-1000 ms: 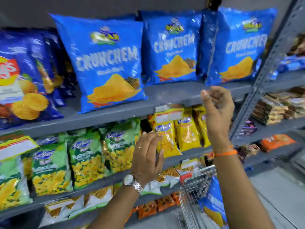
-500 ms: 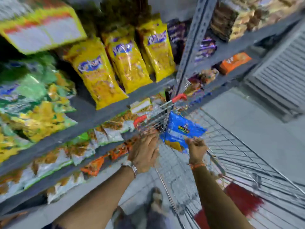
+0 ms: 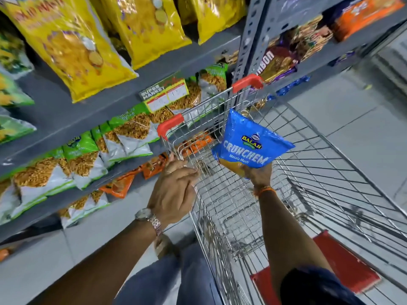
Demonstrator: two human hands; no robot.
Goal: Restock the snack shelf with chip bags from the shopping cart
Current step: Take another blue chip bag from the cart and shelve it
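A blue Crunchem chip bag is held up over the wire shopping cart, gripped at its lower edge by my right hand. My left hand rests on the cart's left rim, fingers curled over the wire. The cart basket looks bare of other bags where I can see into it. The grey snack shelf runs along the left with yellow snack bags on it.
Green-and-white snack bags and orange packets fill the lower shelves. A grey upright post divides the shelving. Red cart corner caps sit near the shelf edge. Grey tiled floor lies to the right.
The view dropped from the top blue bags down to the cart. My right hand reached in, took hold of the blue bag and has raised it; my left hand moved onto the cart rim.
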